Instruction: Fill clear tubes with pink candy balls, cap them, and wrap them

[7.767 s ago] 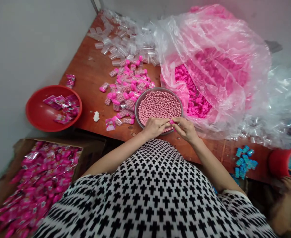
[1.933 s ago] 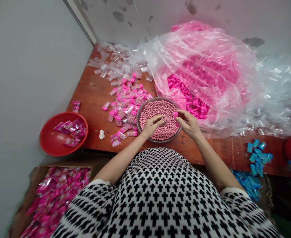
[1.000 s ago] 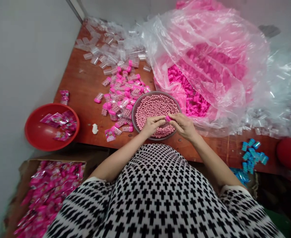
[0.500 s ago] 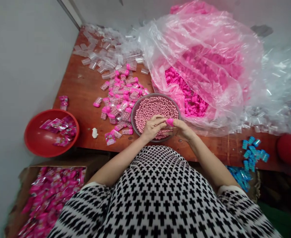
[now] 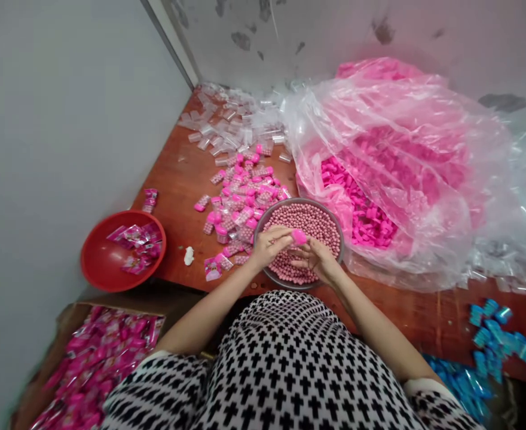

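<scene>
Over a grey bowl [image 5: 260, 268] of small round pink candies [image 5: 299, 213], my left hand [image 5: 269, 243] is closed on a shiny pink cap [image 5: 299, 237]. Whether a clear tube is joined to the cap is hidden by the fingers. My right hand [image 5: 319, 260] is just right of the cap, fingers apart and curved over the candies, its fingertips close to the cap. To the left of the bowl lies a pile of small pink-capped bottles [image 5: 245, 197], clear bodied with pink candies inside.
Clear plastic tubes [image 5: 218, 134] lie at the back left. A large clear bag [image 5: 406, 197] of pink caps fills the right. A red bowl [image 5: 97, 257] with pink packets is at left, above a carton of pink packs [image 5: 106, 364]. Blue pieces [image 5: 496, 340] sit far right.
The view has shifted, so the table appears lower and further right. My right hand has loosened from the cap, its fingers now spread; the cap stays at my left fingers.
</scene>
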The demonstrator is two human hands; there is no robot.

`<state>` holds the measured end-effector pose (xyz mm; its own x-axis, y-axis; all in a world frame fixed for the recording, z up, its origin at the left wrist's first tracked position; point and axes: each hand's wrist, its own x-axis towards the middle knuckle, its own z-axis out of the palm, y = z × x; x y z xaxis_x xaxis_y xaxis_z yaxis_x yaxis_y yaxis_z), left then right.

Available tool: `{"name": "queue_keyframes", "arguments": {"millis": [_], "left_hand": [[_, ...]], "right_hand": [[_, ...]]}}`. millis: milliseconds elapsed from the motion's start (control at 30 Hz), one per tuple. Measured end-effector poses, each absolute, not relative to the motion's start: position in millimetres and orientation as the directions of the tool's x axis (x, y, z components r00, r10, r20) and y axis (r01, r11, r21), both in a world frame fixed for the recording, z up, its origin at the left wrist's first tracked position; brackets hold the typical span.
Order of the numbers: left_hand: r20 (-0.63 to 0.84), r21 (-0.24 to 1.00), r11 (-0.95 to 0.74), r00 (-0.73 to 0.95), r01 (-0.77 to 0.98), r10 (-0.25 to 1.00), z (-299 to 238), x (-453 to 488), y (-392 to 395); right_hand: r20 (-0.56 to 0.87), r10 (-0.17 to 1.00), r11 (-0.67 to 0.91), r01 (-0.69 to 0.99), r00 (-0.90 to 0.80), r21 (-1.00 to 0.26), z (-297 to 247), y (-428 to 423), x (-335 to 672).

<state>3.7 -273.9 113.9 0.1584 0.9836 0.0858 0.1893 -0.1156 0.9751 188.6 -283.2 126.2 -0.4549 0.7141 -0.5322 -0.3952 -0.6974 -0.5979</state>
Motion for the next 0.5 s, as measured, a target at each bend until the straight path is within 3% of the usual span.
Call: {"name": "queue_keyframes", "arguments": {"millis": [100,200,333,500], "left_hand": [[0.075,0.933,-0.072,0.005,0.352,0.997,109,-40,-253],[0.132,0.808,-0.066,-0.07,0.585,0.989,96,-67,-215],[0.133,0.615,-0.094,0.015,0.783,0.991,67,-60,-128],[-0.043,0.425,-0.056,0.082,0.903,0.996,23,-20,-10]], "right_hand": [[-0.556,0.732,-0.68,-0.374,-0.394,-0.631,113,-277,192],[-0.608,0.724,-0.69,-0.322,-0.326,-0.648,98,-274,199],[-0.624,0.726,-0.687,-0.265,-0.288,-0.676,84,-271,204],[-0.597,0.747,-0.656,-0.175,-0.294,-0.734,74,-264,212]]}}
